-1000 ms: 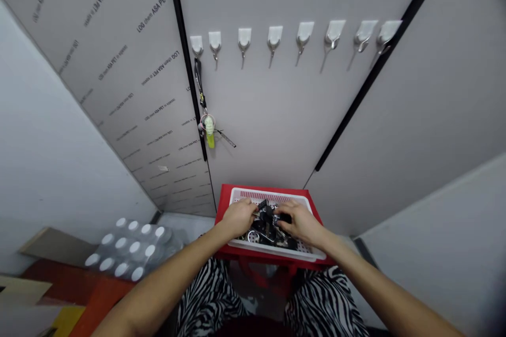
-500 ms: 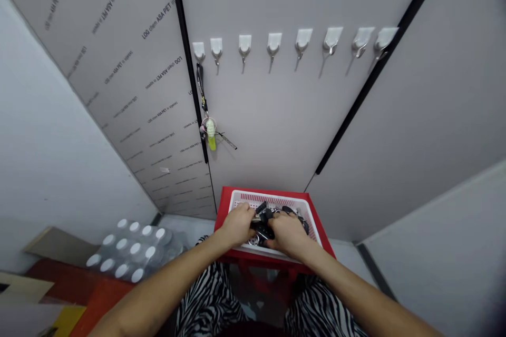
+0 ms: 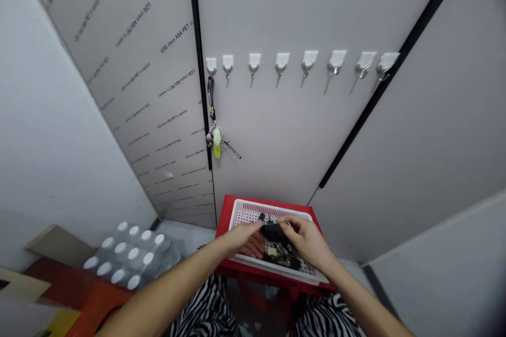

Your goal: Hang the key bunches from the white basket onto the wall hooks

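Observation:
My right hand (image 3: 306, 239) is closed on a flat black object (image 3: 274, 231), perhaps a key fob or key pouch, above a white plastic basket (image 3: 247, 208). My left hand (image 3: 247, 238) is at the left end of the same object. Its thumb rests against the black piece, while the other fingers lie lower and slightly curled, partly hidden. Below my hands the basket holds a jumble of keys and black key holders (image 3: 282, 258), with a small pale-yellow piece (image 3: 272, 251) among them.
The basket stands on a red stool (image 3: 223, 216) against a grey panel wall. Several white adhesive hooks (image 3: 282, 60) run in a row above, and a lanyard with a yellow-green key charm (image 3: 217, 142) hangs from the leftmost. Several capped bottles (image 3: 134, 254) stand at left.
My hands have risen from among the basket's contents with the flat black object between them. The right hand has moved slightly right. The view has tilted, so the hooks appear lower.

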Available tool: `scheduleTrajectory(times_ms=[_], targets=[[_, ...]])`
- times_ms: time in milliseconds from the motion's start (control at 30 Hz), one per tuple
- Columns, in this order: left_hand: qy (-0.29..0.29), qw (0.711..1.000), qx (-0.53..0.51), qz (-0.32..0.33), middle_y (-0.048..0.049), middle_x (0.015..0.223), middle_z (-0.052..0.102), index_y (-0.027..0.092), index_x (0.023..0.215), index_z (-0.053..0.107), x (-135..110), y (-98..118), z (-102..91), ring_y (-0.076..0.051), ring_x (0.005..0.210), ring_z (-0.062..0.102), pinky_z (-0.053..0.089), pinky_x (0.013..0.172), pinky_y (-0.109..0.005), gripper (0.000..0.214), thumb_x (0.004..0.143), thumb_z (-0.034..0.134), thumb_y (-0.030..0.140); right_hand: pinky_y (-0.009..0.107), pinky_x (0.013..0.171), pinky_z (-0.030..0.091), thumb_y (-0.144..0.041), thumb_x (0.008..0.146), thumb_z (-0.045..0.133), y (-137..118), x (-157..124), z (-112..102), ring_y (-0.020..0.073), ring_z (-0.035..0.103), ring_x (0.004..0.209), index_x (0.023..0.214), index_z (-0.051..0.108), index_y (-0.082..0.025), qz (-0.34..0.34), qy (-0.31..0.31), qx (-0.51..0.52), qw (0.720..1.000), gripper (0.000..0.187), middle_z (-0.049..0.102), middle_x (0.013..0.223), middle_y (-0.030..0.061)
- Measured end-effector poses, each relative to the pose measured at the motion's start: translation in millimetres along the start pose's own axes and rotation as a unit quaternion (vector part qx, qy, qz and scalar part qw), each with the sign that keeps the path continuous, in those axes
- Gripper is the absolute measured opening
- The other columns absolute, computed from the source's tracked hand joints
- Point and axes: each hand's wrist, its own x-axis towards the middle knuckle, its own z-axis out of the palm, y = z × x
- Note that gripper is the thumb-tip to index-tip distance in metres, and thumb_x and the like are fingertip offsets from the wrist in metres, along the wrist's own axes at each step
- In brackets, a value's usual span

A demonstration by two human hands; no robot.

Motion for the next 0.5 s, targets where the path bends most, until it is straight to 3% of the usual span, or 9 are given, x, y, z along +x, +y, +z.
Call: scheduleTrajectory(times_ms=[67,200,367,500], targets=[[-0.010,0.989,-0.147,0.013,-0.0040,0.053,0.053,0.011,0.064,0.050,1.2,1.1,5.0,-0.012,0.050,0.051,0.036,0.053,-0.024,0.041,0.064,0.034,0.049,0.022,0.055,0.038,-0.031,0.066,0.039,-6.1,-2.0,-3.1,0.0125,0.049,0.059,0.078,0.054,-0.015,-0.012,-0.004,0.056,0.998,0.025,0.057,0.068,0.0017],[0.052,0.940,-0.331,0.071,0.0004,0.051,0.049,0.012,0.065,0.046,6.3,5.3,12.8,-0.007,0.044,0.046,0.034,0.049,-0.020,0.020,0.069,0.038,0.030,0.025,0.064,0.039,-0.031,0.065,0.042,-14.2,-8.1,-4.8,0.0136,0.050,0.068,0.079,0.054,-0.016,-0.026,-0.035,0.100,0.994,0.023,0.057,0.076,0.0029],[0.081,0.905,-0.410,0.082,0.0013,0.048,0.044,0.012,0.063,0.041,8.9,9.7,11.0,-0.005,0.041,0.042,0.030,0.044,-0.017,0.021,0.072,0.033,0.029,0.025,0.065,0.039,-0.027,0.064,0.045,-14.5,-19.4,-3.7,0.0138,0.049,0.070,0.080,0.053,-0.016,-0.028,-0.082,0.090,0.992,0.021,0.056,0.076,0.0033],[0.054,0.914,-0.385,0.118,0.0068,0.041,0.032,0.014,0.065,0.039,2.1,10.6,8.8,-0.001,0.032,0.028,0.021,0.037,-0.014,0.019,0.071,0.035,0.031,0.023,0.057,0.039,-0.028,0.063,0.046,-15.4,-19.9,-1.8,0.0123,0.049,0.062,0.077,0.054,-0.017,-0.028,-0.105,0.091,0.990,0.019,0.055,0.067,0.0009]])
